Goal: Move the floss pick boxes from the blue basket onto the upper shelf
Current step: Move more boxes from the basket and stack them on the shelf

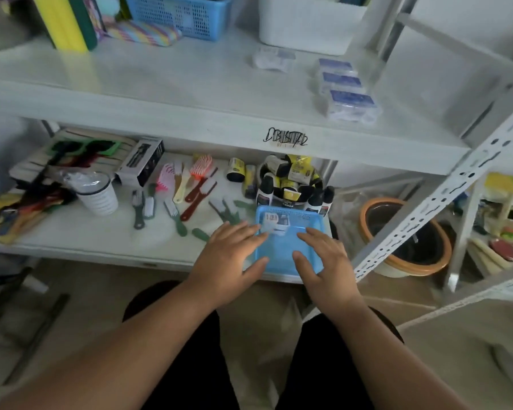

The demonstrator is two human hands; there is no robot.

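While both hands hover spread over the blue basket [290, 255] on the lower shelf [101, 244]: left hand [230, 258] and right hand [323, 261], grip open, holding nothing. One floss pick box [276, 224] left at basket's far end, just beyond left fingertips. Three boxes [348, 93] already on upper shelf [160, 84], right side. Advised: pinch by long sides, lift clear of rim, set beside the three. Blurred: box print; basket floor part-hidden under hands.

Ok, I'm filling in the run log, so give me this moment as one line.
left hand: open, over blue basket | right hand: open, over basket | one box in basket | three boxes on upper shelf
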